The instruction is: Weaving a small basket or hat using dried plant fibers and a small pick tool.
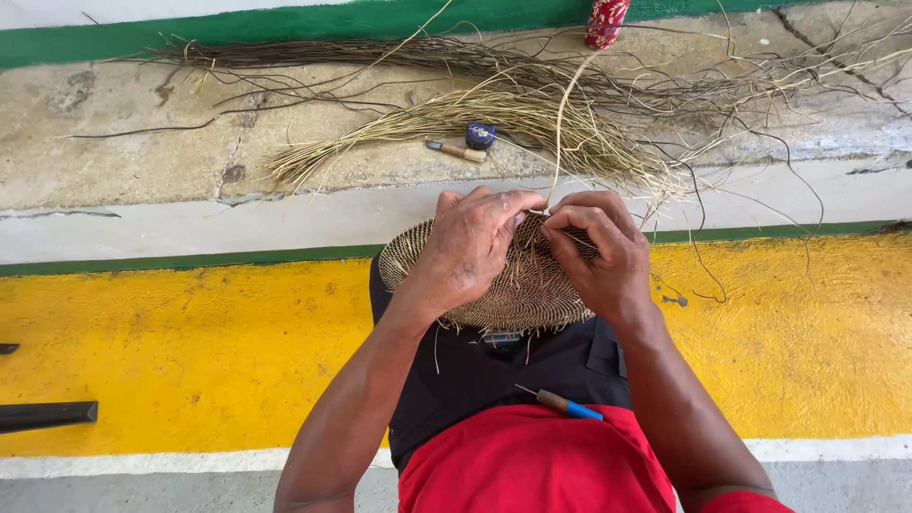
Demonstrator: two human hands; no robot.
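left hand grips woven basket | right hand pinches fibre strand

Both hands met over a round woven disc resting on the lap. The left hand lay across it; the right hand seemingly pinched a pale strand rising toward the fibre bundle on the concrete ledge.
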